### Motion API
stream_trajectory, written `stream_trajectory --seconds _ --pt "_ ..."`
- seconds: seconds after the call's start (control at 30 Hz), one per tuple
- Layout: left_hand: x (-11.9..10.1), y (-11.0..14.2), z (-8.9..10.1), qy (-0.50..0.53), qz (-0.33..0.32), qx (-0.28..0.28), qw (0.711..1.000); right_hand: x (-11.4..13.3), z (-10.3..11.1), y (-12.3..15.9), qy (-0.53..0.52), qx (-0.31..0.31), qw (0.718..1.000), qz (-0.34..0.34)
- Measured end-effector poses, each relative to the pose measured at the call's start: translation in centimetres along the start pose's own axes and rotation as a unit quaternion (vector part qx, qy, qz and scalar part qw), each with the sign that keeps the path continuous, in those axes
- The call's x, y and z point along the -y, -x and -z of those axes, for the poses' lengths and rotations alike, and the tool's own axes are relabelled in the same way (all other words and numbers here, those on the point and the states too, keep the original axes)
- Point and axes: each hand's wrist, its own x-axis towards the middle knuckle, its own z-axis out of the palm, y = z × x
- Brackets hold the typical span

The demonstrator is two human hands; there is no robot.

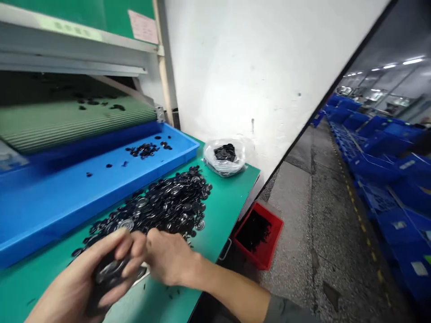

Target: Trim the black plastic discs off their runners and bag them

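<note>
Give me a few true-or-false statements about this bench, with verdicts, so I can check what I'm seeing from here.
1. The left hand holds a stack of glossy black discs. True.
2. The red crate stands on the green bench top. False: it stands on the floor beside the bench.
3. A clear plastic bag holding black discs sits on the bench top. True.
4. The right hand is inside the blue tray. False: it is over the bench top, outside the tray.
</note>
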Motion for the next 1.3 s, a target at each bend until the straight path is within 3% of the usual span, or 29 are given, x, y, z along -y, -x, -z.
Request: stream_trajectory --seconds 0.07,0.13,0.23,0.3,0.4,0.5,0.67,0.77,0.83,0.9,1.0,1.07,1.1,1.17,1.23,1.3 --pt "-2.5 -2.2 -4.1 0.021 -0.022 0.007 1.0 -0.6 -0.6 -0.1 -0.017 0.0 1.0 0.006" --pt "-4.6 -5.2 -8.6 0.018 -0.087 0.042 0.995 -1.0 -1.3 0.0 -0.037 -0.028 0.999 0.025" --pt "-6.5 -10.9 -14.8 -0.008 -0.173 0.071 0.982 -1.4 -2.1 0.1 -0.082 -0.077 0.993 0.039" --pt "-7.3 -15.0 -18.2 -0.051 -0.228 0.055 0.971 -1.5 -2.2 0.2 -0.082 -0.073 0.992 0.053" --pt "-7.9 -20.1 -21.4 -0.101 -0.264 0.03 0.959 -1.5 -2.0 0.4 -0.066 -0.066 0.994 0.065" --pt "-8.4 -23.3 -22.3 -0.179 -0.298 0.009 0.938 -1.5 -1.5 0.7 -0.069 -0.089 0.991 0.073" --pt "-9.0 -24.6 -21.9 -0.281 -0.344 0.012 0.896 -1.6 -1.1 0.6 -0.132 -0.105 0.983 0.074" --pt "-8.9 -23.4 -21.9 -0.318 -0.365 0.021 0.875 -2.0 -0.6 0.5 -0.219 -0.095 0.97 0.05" --pt "-8.8 -21.4 -21.2 -0.33 -0.377 0.018 0.865 -2.4 -0.4 0.8 -0.31 -0.113 0.944 0.009" --pt "-8.7 -18.4 -19.5 -0.323 -0.392 0.014 0.861 -2.8 -0.5 1.2 -0.442 -0.169 0.88 -0.051" --pt "-8.1 -12.6 -14.7 -0.283 -0.438 0.019 0.853 -3.6 -1.2 1.8 -0.631 -0.22 0.736 -0.107" --pt "-6.6 -8.8 -10.7 -0.287 -0.424 -0.042 0.858 -4.0 -1.7 2.1 -0.687 -0.231 0.674 -0.143" --pt "-5.5 -7.1 -8.6 -0.299 -0.385 -0.085 0.869 -4.1 -1.7 2.2 -0.697 -0.221 0.664 -0.155" --pt "-2.7 -4.5 -4.7 -0.315 -0.269 -0.12 0.902 -3.9 -1.6 2.6 -0.694 -0.195 0.674 -0.165" --pt "0.4 -2.9 -1.8 -0.308 -0.172 -0.096 0.931 -3.3 -1.2 2.9 -0.667 -0.178 0.708 -0.15" --pt "3.1 -1.8 -0.1 -0.297 -0.119 -0.037 0.947 -2.3 -0.8 3.2 -0.616 -0.178 0.757 -0.129"
